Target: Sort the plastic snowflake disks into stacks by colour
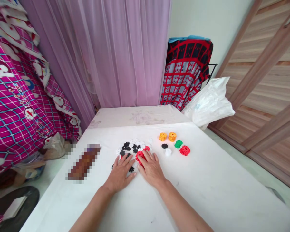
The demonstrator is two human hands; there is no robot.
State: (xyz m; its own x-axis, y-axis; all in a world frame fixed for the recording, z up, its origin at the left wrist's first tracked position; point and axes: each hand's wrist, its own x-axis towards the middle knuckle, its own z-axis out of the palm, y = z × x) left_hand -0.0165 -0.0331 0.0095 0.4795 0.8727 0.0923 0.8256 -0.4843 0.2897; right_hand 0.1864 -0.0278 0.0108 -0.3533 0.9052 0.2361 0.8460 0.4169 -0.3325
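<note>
Head view. Both hands are palm down over a loose pile of small, flat, frilly-edged pieces on the white worktop [207, 190]. Left hand [120, 172]: fingers long and moderately spread over the near-left part of the pile; no grip visible, though its undersides are hidden. Right hand [151, 167]: fingers slightly bent over the red pieces [140, 156] at the pile's right side, touching them; cannot tell whether any is pinched.

The black pieces [127, 145] and white pieces [135, 141] lie mixed, mostly beyond the left fingers. Farther right, apart from the pile: two orange stacks [172, 136], a green stack [178, 144], a red stack [185, 150], a black disc [164, 146] and a white group [168, 151].

Handling notes (judgement): the step looks like working the red ones loose from the mix. Best to let the left hand lie lightly as a stop against the blacks and whites, and draw the reds out with the right fingertips, pressing little. The frilly edges could catch and drag neighbours along; a shallow sideways slide should part them better than a scoop.
</note>
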